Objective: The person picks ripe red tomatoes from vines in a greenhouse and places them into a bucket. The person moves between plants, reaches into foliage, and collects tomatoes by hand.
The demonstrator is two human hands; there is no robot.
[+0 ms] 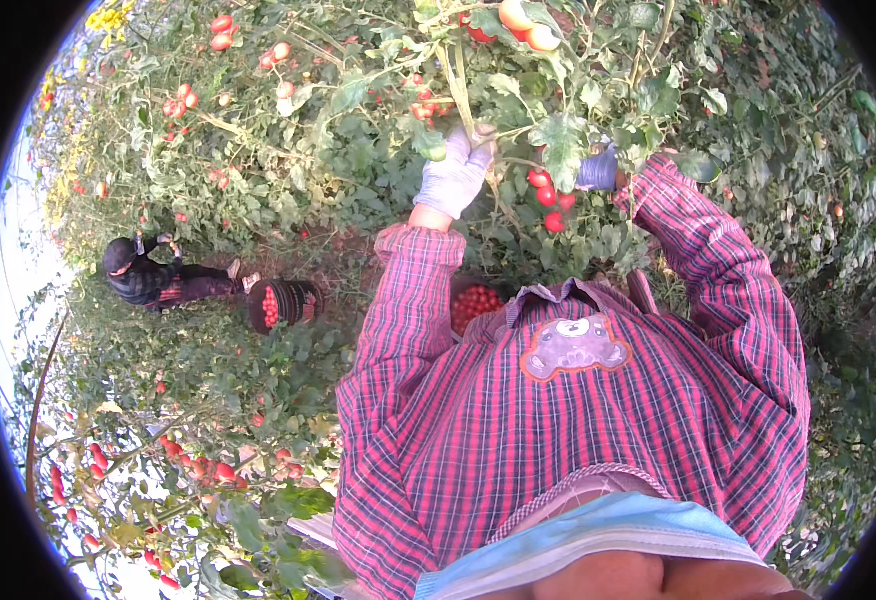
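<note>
My left hand [455, 172], in a thin pale lavender glove, is raised among the tomato plants. Its fingers are closed around a pale yellow-green stem [460, 95] that comes down from above. To its right, my right hand [598, 170] wears a bluish-purple glove. Leaves cover its fingers, so their grip is hidden. A cluster of small red tomatoes [548, 198] hangs between the two hands, closest to the right one. More red tomatoes [424, 104] hang just above my left hand. Larger orange-red tomatoes [528, 25] show at the top.
A bucket of red tomatoes [475, 303] stands below my left forearm, partly hidden by my plaid shirt. Further left is a dark bucket [303, 300] holding tomatoes, with another person [158, 275] in dark clothes beyond it. Dense tomato vines [288, 150] line both sides.
</note>
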